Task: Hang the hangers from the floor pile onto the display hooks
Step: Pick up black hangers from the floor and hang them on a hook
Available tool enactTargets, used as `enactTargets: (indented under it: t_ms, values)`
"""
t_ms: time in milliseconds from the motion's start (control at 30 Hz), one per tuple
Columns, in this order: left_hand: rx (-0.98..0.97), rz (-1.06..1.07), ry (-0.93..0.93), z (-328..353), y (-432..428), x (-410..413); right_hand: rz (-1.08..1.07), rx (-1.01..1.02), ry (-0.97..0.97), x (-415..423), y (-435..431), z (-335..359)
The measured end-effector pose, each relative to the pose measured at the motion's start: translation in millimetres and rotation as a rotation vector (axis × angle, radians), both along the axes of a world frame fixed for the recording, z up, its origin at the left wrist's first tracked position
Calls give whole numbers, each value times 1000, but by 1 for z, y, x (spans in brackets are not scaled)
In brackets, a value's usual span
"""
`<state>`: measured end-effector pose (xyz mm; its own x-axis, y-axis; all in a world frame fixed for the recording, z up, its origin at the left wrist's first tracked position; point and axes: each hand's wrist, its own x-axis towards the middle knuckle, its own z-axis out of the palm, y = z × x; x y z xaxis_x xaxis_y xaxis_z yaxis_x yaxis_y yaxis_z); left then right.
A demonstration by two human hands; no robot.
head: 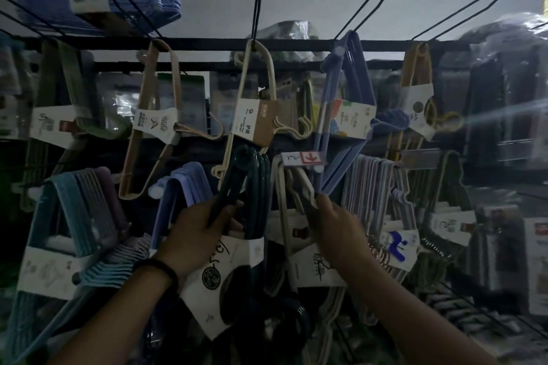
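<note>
In the head view both arms reach up to a crowded wall display in dim light. The left hand (pixel 204 228) has its fingers curled around a dark green hanger bundle (pixel 252 187), which it holds up in front of the display. The bundle's paper label (pixel 234 264) hangs below the hand, and a black wristband (pixel 157 268) sits on that wrist. The right hand (pixel 335 225) grips with its fingertips a white hanger bundle (pixel 292 187), whose top is right under a price tag (pixel 302 158) with a red arrow. The two bundles are just beside each other, and the top of the green one is near the tag, on its left. Directly above them a cream hanger pack (pixel 252 120) with a brown and white label hangs from the black rail (pixel 207 45), and its lower end comes down close to the top of the green bundle. To the right of this pack are blue hangers (pixel 338 52) and yellow hangers (pixel 408 68), to the left a beige hanger pack (pixel 154 124). Lilac hangers (pixel 186 184) crowd the side of the left hand, pale grey hangers (pixel 376 184) the side of the right hand. Long bare hooks (pixel 258 0) stick out above the rail
</note>
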<state>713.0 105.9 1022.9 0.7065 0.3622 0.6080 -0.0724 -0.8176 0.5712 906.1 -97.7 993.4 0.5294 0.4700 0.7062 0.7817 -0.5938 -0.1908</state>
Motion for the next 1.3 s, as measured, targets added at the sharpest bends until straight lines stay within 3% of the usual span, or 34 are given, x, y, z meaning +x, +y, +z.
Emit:
enactTargets:
  t_ms: [100, 400, 633, 867, 1100, 1167, 1233, 1300]
  values:
    - [8, 0, -16, -2, 1, 6, -17, 15, 95, 9, 3, -9]
    - [30, 97, -34, -1, -2, 10, -9, 0, 143, 37, 54, 14]
    - [-1, 194, 8, -1, -9, 10, -115, -251, 317, 72, 91, 19]
    - [-15, 157, -57, -6, -21, 6, -96, -685, 109, 74, 89, 39]
    - [52, 82, -179, -8, -22, 11, 251, -251, 436, -34, 0, 91]
    - [73, 51, -213, -5, -35, 14, 310, -150, 284, -71, -22, 99]
    - [69, -38, -253, -2, -54, 19, 208, -115, 92, -91, -34, 99]
    - [67, -114, -280, 1, -71, 27, 123, -99, 20, -95, -40, 97]
